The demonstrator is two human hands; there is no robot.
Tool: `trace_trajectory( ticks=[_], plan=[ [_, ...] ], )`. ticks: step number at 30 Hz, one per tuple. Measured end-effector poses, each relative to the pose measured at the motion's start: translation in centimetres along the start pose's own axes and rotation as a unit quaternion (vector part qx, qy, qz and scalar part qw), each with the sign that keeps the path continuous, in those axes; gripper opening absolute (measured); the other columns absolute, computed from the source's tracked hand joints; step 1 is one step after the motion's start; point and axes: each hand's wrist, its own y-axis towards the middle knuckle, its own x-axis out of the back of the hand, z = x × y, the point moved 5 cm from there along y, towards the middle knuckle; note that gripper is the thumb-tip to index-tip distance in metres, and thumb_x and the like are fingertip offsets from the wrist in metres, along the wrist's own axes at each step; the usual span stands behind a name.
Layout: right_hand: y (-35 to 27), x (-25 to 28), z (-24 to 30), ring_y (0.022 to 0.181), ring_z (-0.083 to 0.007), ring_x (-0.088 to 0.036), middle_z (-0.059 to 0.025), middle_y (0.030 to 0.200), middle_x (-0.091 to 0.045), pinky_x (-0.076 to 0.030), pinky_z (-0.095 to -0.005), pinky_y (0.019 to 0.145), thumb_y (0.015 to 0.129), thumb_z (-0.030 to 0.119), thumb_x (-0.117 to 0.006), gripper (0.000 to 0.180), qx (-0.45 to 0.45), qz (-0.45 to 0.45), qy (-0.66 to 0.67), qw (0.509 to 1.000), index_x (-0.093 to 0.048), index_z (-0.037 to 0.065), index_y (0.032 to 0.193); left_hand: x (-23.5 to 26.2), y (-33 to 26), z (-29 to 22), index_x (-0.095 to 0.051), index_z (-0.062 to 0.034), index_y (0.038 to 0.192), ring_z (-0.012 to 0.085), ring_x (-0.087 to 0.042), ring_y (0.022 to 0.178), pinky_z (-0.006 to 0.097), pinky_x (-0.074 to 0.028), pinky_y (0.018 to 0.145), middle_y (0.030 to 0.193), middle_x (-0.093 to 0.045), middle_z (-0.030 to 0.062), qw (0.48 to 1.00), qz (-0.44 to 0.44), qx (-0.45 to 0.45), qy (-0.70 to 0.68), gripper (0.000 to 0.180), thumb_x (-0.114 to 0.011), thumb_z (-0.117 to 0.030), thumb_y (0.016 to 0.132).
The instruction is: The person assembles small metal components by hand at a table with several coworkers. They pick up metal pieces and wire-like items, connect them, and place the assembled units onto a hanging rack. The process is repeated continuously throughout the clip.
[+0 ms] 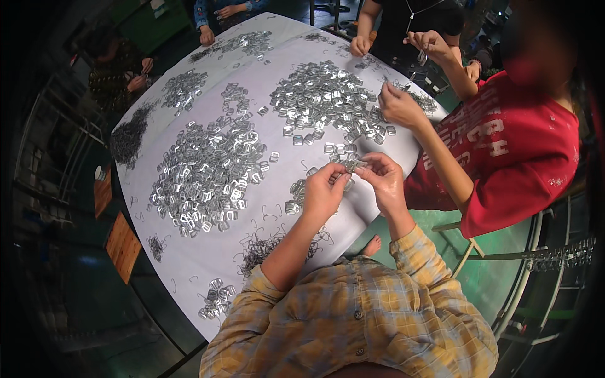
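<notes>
1. Buckle (350, 165), a small shiny metal one, sits pinched between both hands just above the near edge of the counter (189, 277), right in front of the person's chest.
2. Left hand (324, 189) is curled with thumb and fingertips closed on the buckle's left end; right hand (383, 179) grips the right end the same way. Neither one is loose.
3. Handling-wise I'd guess it's very light and stiff, thin stamped metal, smooth enough to slip, so a fingertip pinch on the flat ends looks like the way to go. Not fragile, though the edges could be a bit sharp.
4. Long axis seems to run roughly left to right between the two hands, tilted slightly up toward the right. It's tiny and half hidden by fingers, so which face is up I honestly can't tell.
5. Around it: a big pile of buckles (208, 170) to the left, another heap (328, 101) further back, and thin wire hooks (265, 249) scattered close to the person's left forearm.
6. A neighbour in a red shirt (523, 157) works just to the right.
</notes>
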Motion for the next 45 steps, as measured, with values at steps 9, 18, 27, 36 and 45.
trace_trajectory(
  ticks=[9, 18, 27, 36, 45],
  plan=[
    [-0.2, -0.2, 0.4, 0.079, -0.0083, -0.058, -0.0051, 0.089, -0.062, -0.049, -0.0223, 0.072, 0.079, -0.004, -0.068, 0.020, -0.002, 0.016, 0.007, 1.000, -0.059, -0.004, 0.097, -0.2, -0.4, 0.4, -0.063, 0.0019, 0.093, 0.0071, -0.058, 0.071, 0.022, -0.046, 0.064, 0.078, -0.065, 0.0034, 0.999, 0.036, 0.006, -0.033, 0.011, -0.064, -0.003, 0.083],
    [0.0, -0.1, 1.0, 0.076, -0.0066, -0.057, -0.0030, 0.085, -0.062, -0.047, -0.0203, 0.068, 0.080, -0.003, -0.067, 0.020, 0.003, 0.027, -0.038, 0.999, -0.059, -0.004, 0.098, 0.0, 0.0, 0.9, -0.063, 0.0016, 0.092, 0.0059, -0.056, 0.071, 0.022, -0.045, 0.064, 0.078, -0.063, 0.0015, 0.998, 0.019, 0.024, -0.061, 0.010, -0.064, -0.003, 0.084],
    [0.1, 0.7, 0.6, 0.079, -0.0087, -0.059, -0.0041, 0.088, -0.063, -0.049, -0.0218, 0.072, 0.080, -0.005, -0.066, 0.020, 0.001, 0.016, -0.015, 1.000, -0.057, -0.003, 0.098, 1.3, 0.5, 1.6, -0.067, 0.0010, 0.094, 0.0082, -0.058, 0.073, 0.023, -0.047, 0.069, 0.084, -0.067, 0.0038, 0.997, 0.059, -0.025, -0.053, 0.013, -0.065, -0.004, 0.083],
    [0.3, 2.0, 2.6, 0.080, -0.0080, -0.059, -0.0042, 0.086, -0.063, -0.048, -0.0209, 0.072, 0.081, -0.004, -0.065, 0.019, 0.055, 0.001, -0.049, 0.997, -0.057, -0.004, 0.098, 4.8, 6.6, 10.3, -0.066, -0.0032, 0.071, 0.0237, -0.061, 0.083, 0.035, -0.052, 0.069, 0.077, -0.063, 0.0080, 0.777, 0.123, -0.253, 0.563, 0.008, -0.059, -0.006, 0.069],
    [-0.1, 2.1, 4.1, 0.076, -0.0053, -0.055, -0.0020, 0.084, -0.061, -0.043, -0.0192, 0.067, 0.082, 0.000, -0.065, 0.019, 0.067, 0.000, -0.111, 0.992, -0.057, -0.003, 0.100, 3.7, 7.8, 10.4, -0.064, -0.0024, 0.074, 0.0255, -0.062, 0.071, 0.034, -0.051, 0.065, 0.074, -0.062, 0.0107, 0.742, 0.147, -0.252, 0.604, 0.007, -0.058, -0.005, 0.072]
  ],
)
